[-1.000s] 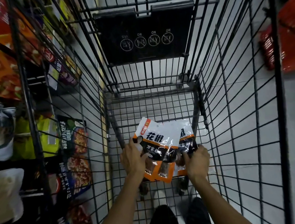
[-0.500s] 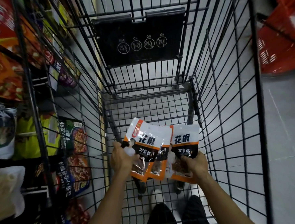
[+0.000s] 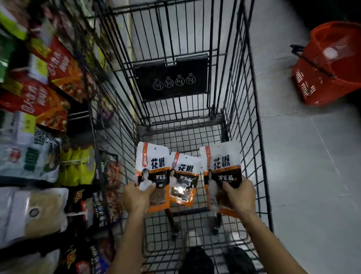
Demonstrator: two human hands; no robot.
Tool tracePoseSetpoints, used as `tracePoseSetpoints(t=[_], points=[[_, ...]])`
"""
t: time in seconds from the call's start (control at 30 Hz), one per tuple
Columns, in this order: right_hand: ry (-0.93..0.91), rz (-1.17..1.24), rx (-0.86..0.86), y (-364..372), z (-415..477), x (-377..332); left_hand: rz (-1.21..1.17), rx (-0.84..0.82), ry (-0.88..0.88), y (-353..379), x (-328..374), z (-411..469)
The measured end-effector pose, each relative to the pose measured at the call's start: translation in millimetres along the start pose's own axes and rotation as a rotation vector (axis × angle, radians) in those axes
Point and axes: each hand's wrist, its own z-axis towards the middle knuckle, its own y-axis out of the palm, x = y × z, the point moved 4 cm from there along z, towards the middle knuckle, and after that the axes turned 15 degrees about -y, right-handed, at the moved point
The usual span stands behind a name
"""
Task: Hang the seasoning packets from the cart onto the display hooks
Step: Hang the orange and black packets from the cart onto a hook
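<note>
**Three packets held over cart, tops pointing far**

Three seasoning packets [image 3: 185,171] fan out above the near end of the cart [image 3: 255,113]. Long axes run near–far, with white hang-hole tops far and orange bottoms near. The left hand [image 3: 136,197] curls round the lower part of the left packet [image 3: 152,160], thumb on its face. The right hand [image 3: 239,196] grips the right packet [image 3: 224,157] likewise. Cannot tell what holds the middle packet; its left edge is tucked behind. Shelf goods [image 3: 39,101] at left are blurred.

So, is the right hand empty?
No, the right hand grips the lower part of one seasoning packet.
</note>
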Motion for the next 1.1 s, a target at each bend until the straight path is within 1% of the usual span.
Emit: tracePoseSetpoints(t=[0.13, 0.23, 0.33, 0.47, 0.6, 0.67, 0.77, 0.97, 1.1], points=[[-0.14, 0.068, -0.021, -32, -21, -33, -0.113, 0.066, 0.027, -50, -4, -40], [-0.217, 0.11, -0.095, -54, -34, -54, -0.158, 0.162, -0.006, -91, -18, -76], [-0.324, 0.15, -0.25, -70, -47, -76, -0.295, 0.165, -0.025, -125, -45, -110], [-0.417, 0.211, -0.493, -89, -74, -108, -0.478, 0.102, -0.107, -157, -85, -165], [-0.425, 0.324, -0.733, -101, -115, -144, -0.656, 0.213, 0.02, -201, -118, -238], [-0.451, 0.367, -0.848, -103, -143, -163, -0.703, 0.24, 0.026, -223, -139, -274], [-0.526, 0.395, -0.969, -102, -192, -192, -0.78, 0.291, -0.027, -256, -179, -321], [-0.71, 0.401, -1.2, -90, -317, -227, -0.96, 0.509, -0.098, -316, -280, -414], [-0.812, 0.412, -1.376, -88, -420, -230, -1.037, 0.621, -0.072, -348, -356, -496]])
